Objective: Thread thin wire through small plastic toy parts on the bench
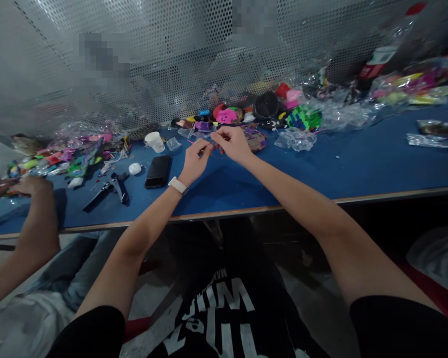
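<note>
My left hand [197,158] and my right hand [231,143] meet above the blue table, fingertips almost touching. Both are closed in a pinch. What lies between the fingers is too small to make out; a thin pink stick [190,141] shows beside the left fingers. Just behind my right hand lies a purple and brown rough-surfaced piece [254,137], partly hidden by it. A pink face-shaped piece [226,116] and a purple piece [202,126] lie beyond my fingers. Left of my left hand rests a black phone-like case [158,172].
A white cup [155,142], a white earbud case [135,168] and black pliers-like tool [110,190] stand to the left. Colourful pieces and plastic bags [296,139] line the perforated metal panel [194,59]. At far left, another person's hand [33,185] works. A bottle [383,57] leans at back right.
</note>
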`<act>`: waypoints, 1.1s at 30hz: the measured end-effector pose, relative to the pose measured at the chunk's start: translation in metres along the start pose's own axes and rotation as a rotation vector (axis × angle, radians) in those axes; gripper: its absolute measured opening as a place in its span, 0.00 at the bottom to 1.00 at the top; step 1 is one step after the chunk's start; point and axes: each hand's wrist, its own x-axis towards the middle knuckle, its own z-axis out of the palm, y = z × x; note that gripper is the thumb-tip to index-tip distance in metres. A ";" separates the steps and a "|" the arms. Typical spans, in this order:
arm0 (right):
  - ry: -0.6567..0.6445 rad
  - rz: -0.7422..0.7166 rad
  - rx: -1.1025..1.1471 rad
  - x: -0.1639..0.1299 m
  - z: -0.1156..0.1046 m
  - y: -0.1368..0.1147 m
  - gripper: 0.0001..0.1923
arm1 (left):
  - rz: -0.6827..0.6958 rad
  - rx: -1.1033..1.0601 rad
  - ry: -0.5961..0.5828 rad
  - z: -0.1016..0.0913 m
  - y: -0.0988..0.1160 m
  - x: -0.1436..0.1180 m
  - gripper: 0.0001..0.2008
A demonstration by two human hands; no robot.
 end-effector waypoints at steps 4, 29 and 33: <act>0.028 0.076 0.047 0.003 0.002 0.010 0.33 | -0.005 0.014 -0.019 0.002 -0.001 0.000 0.25; -0.102 -0.357 -0.487 0.003 -0.001 0.029 0.12 | -0.197 -0.187 0.044 0.001 -0.007 0.005 0.19; -0.135 -0.384 -0.434 0.005 -0.005 0.033 0.12 | -0.489 -0.656 -0.061 0.002 0.000 0.006 0.18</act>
